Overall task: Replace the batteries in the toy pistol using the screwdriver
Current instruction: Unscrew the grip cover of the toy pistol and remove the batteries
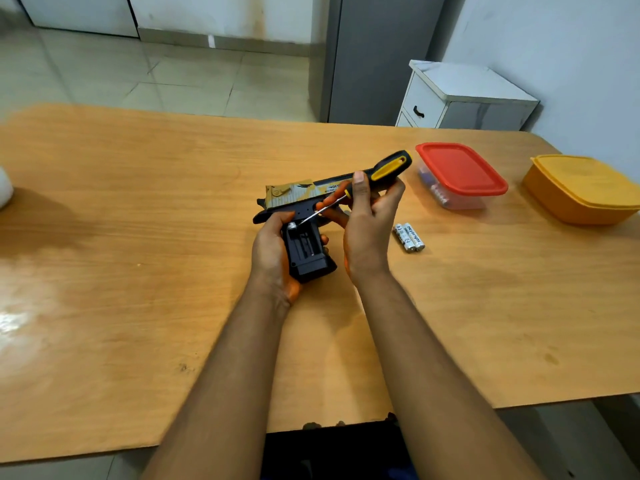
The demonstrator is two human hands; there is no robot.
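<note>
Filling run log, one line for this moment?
left hand: grips toy pistol | right hand: screwdriver, tip at open grip | batteries: on table

Worktop point(138, 188): light wood-grain surface with glare patches at left.
Red-lidded container point(459, 173): clear tub, lid on, right of centre; contents indistinct.
Yellow container point(578, 188): closed, far right on the worktop, apart from the red-lidded one.
Cabinet point(464, 97): white, dark drawer handle, beyond the worktop.
Floor point(138, 74): pale tiles.
</note>
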